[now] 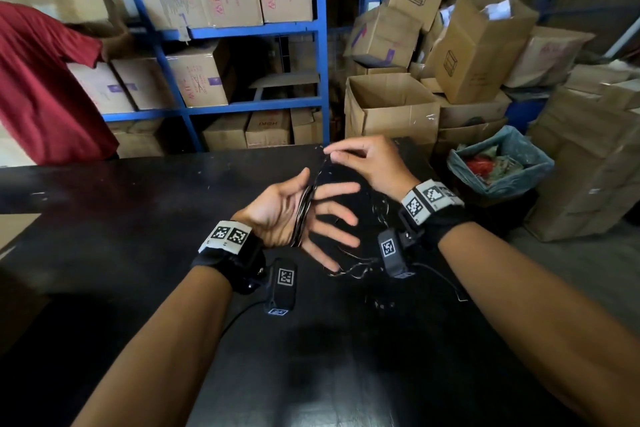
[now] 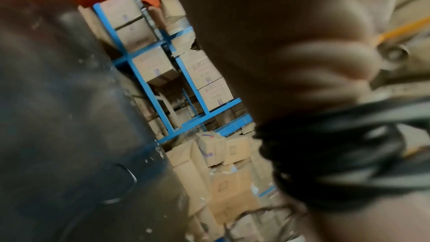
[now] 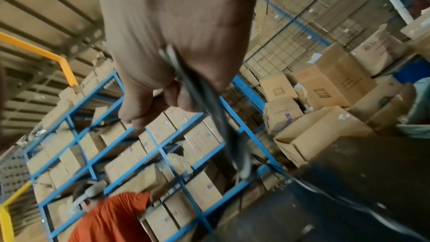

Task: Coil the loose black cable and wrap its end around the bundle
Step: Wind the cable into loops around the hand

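Observation:
Several turns of the black cable (image 1: 304, 208) run round my left hand (image 1: 277, 211), crossing the palm between thumb and spread, straight fingers. From the coil one strand rises to my right hand (image 1: 330, 153), which pinches it between thumb and fingertips just above and behind the left hand. The loose tail (image 1: 356, 269) lies tangled on the black table (image 1: 138, 218) under my left fingers. The left wrist view shows the blurred coil (image 2: 337, 154) against the left hand (image 2: 279, 43). Through the right wrist view the cable (image 3: 216, 113) passes out of the right hand (image 3: 177, 43).
A person in a red shirt (image 1: 41, 87) stands at the table's far left by blue shelving (image 1: 242, 107) loaded with cardboard boxes. Open cartons (image 1: 391, 107) are stacked behind the table. A lined bin (image 1: 502, 163) stands at the right.

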